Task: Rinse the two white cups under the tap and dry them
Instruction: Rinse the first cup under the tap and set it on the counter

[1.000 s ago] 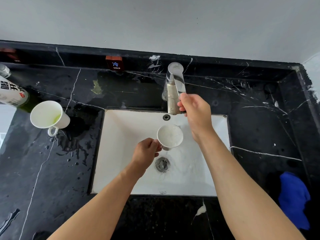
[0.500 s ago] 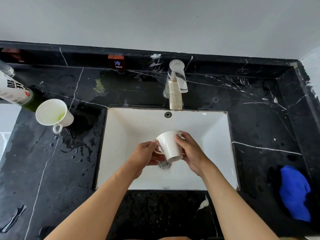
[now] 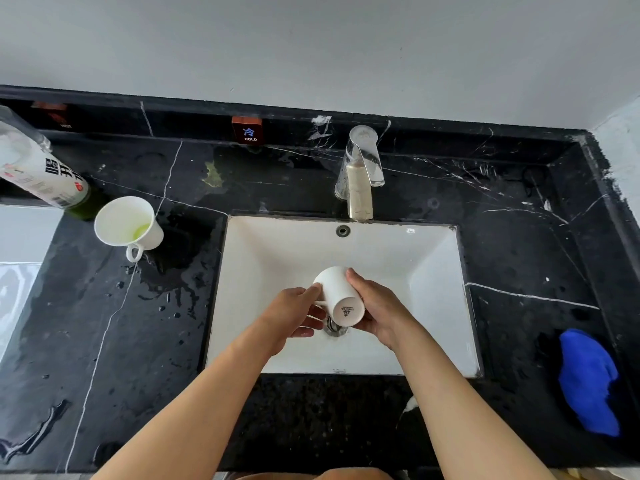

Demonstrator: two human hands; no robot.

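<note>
A: Where's the cup?

B: I've both grips clamped on the cup over the sink: left hand at its handle, right hand cradling it, base towards me, mouth tipped away.

A: The cloth?

B: The blue cloth lies on the surface, nearest my right.

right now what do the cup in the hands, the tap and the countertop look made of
Held cup: likely glazed ceramic, smooth glossy white, printed maker's mark on its base.
Tap: metal, shiny chrome-like finish that mirrors its surroundings.
Countertop: looks like polished black marble or similar stone, with white veins and a wet sheen; could be an imitation.
</note>
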